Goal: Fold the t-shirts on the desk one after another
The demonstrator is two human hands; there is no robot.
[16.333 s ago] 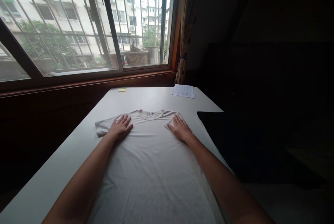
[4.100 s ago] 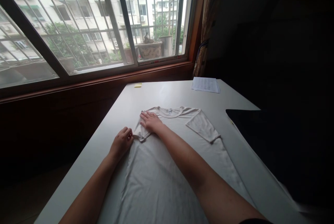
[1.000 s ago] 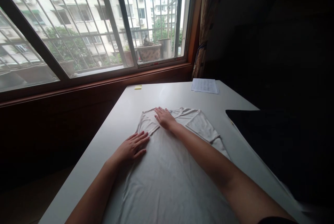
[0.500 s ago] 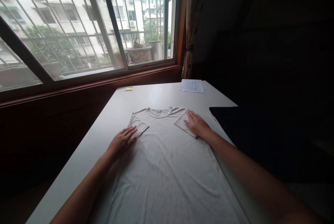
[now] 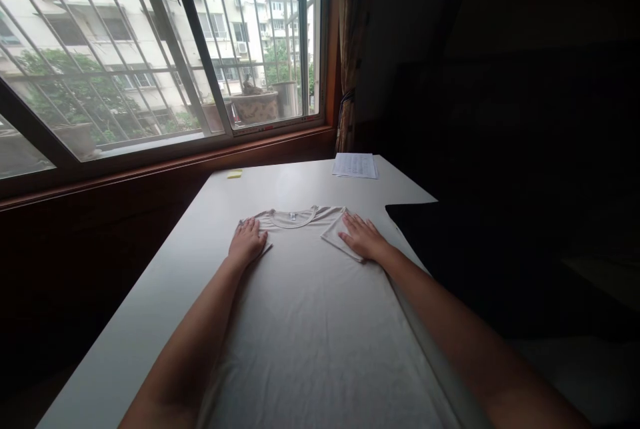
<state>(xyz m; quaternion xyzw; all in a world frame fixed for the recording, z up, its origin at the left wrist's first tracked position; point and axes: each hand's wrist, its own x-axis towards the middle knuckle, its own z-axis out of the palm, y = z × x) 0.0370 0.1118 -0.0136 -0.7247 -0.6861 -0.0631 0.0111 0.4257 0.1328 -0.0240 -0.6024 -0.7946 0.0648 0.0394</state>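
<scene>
A pale grey T-shirt [image 5: 310, 309] lies flat on the white table [image 5: 190, 242], its collar toward the window and both sleeves folded inward. My left hand [image 5: 247, 242] lies flat and open on the folded left sleeve. Resting on the folded right sleeve, my right hand [image 5: 363, 237] has its fingers stretched out. Neither hand holds anything.
A sheet of printed paper [image 5: 355, 165] lies at the table's far right corner and a small yellow note [image 5: 235, 174] at the far left. A dark object [image 5: 440, 242] borders the table on the right. A barred window [image 5: 150, 49] stands behind.
My left hand has slid forward onto the folded left sleeve. My right hand stays on the right sleeve, having come over from the left sleeve a second ago.
</scene>
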